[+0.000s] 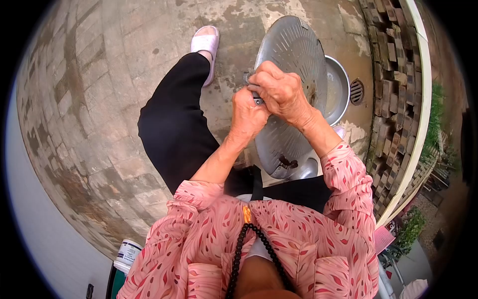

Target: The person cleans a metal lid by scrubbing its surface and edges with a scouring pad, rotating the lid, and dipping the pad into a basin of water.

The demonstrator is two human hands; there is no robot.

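Both my hands are closed close together at the left edge of a large round grey metal plate with radial slots, which stands tilted before me. My left hand is curled in a fist just below the other. My right hand is bent over it, fingers folded in. Small bits of grey metal show between and beside the fingers; what they belong to is mostly hidden. On the plate's lower end sits a dark brown fitting. Behind the plate, a metal basin rests on the ground, partly covered.
A floor drain lies right of the basin, beside a stacked brick wall. Another shiny metal vessel shows under the plate's lower end. My foot in a pale slipper is on the paving. A white tub stands at lower left.
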